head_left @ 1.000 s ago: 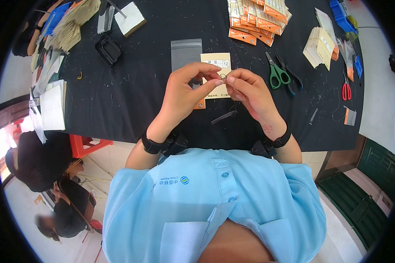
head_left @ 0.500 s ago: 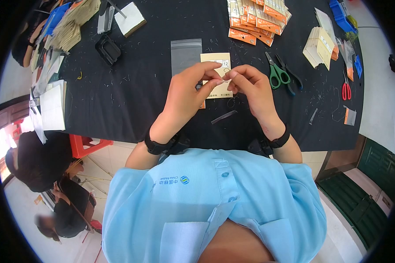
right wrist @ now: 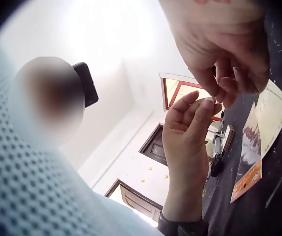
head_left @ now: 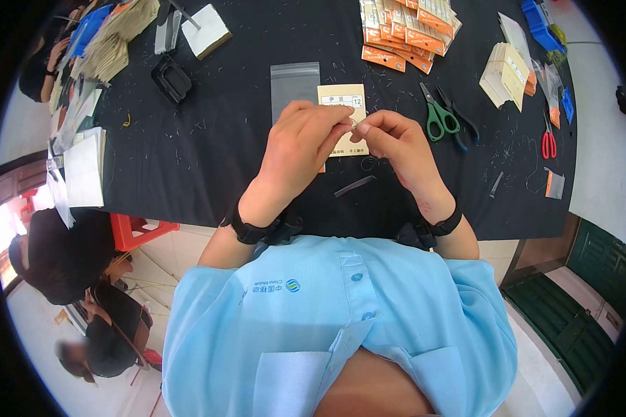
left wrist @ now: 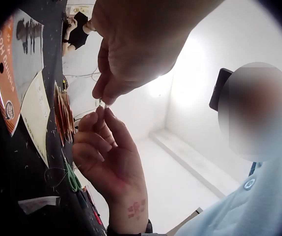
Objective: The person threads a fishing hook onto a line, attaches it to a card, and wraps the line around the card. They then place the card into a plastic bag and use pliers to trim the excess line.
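Clock directions are from your hands in the head view, 12 being away from you. Your left hand (head_left: 292,149) and right hand (head_left: 405,151) meet fingertip to fingertip, both pinching one small, thin thing (head_left: 355,124); it's too tiny and too covered to identify. It's held up over the cream card (head_left: 348,145) marked 12. The right's other fingers are bent in toward the palm. The card lies flat, partly over the clear zip bag (head_left: 295,82), whose plain upper end shows at 11 o'clock; its orange lower end (right wrist: 247,182) shows in the right wrist view. Loose clear strip (head_left: 355,185) at 6. Orange-and-cream packets (head_left: 407,35) heaped at 1. At 3 you've got green-handled scissors (head_left: 441,121), pliers (head_left: 459,117) just beside, and red-handled scissors (head_left: 549,144) farther out. Bundle of cream cards (head_left: 504,76) between 2 and 3. White block (head_left: 206,31) at 10, open black case (head_left: 171,79) between 9 and 10, white papers (head_left: 85,170) between 8 and 9. Everything sits on black cloth (head_left: 209,167), with small clippings (head_left: 511,149) scattered about.
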Motion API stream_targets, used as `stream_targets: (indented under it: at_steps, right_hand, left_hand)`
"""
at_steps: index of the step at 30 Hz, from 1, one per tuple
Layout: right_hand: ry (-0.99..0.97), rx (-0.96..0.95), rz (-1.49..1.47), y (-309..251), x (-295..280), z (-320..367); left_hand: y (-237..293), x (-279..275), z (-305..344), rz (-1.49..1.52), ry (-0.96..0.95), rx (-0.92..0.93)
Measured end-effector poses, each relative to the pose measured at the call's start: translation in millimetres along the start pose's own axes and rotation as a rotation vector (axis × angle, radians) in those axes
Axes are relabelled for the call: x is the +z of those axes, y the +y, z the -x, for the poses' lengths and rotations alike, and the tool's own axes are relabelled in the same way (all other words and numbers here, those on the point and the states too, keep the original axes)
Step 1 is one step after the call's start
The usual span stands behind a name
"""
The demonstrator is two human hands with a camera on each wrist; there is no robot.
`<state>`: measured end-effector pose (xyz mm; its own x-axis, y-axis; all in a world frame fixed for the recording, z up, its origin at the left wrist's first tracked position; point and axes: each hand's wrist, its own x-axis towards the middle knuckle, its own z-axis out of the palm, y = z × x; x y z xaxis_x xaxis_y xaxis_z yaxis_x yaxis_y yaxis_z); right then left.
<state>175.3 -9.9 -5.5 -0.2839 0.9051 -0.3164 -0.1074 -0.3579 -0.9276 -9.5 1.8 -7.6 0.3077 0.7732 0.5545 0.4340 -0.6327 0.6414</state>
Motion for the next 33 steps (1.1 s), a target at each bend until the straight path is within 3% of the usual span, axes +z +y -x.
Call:
stream_targets:
  at_steps: [6, 12, 15, 17, 18, 25, 31, 33]
  right_hand:
    - [-0.014, 0.063, -0.04, 1, -1, 1]
    - [-0.022, 0.032, -0.058, 0, -8, 3]
    - [0.041, 0.024, -0.022, -10, -19, 9]
    - [0.125, -0.047, -0.013, -16, -31, 14]
    - [0.146, -0.081, 0.011, -18, -38, 16]
    - [0.218, -0.154, 0.003, -21, -57, 22]
    - [0.202, -0.159, 0.023, -25, -53, 19]
    - [0.203, -0.161, 0.032, -27, -52, 19]
  left_hand:
    - [-1, -1, 0, -0.025, -0.007, 0.047]
    - [-5, -14, -10, 0.114, 0.008, -0.149]
    - [-14, -22, -10, -0.056, -0.091, -0.192]
    - [-16, -18, -3, -0.109, -0.312, -0.127]
    - [-11, -15, 1, -0.088, -0.391, -0.193]
    - [-3, 4, 20, -0.265, -0.519, -0.059]
    - [-9, 0, 18, -0.224, -0.612, -0.011]
    - [-8, -12, 8, -0.211, -0.516, 0.038]
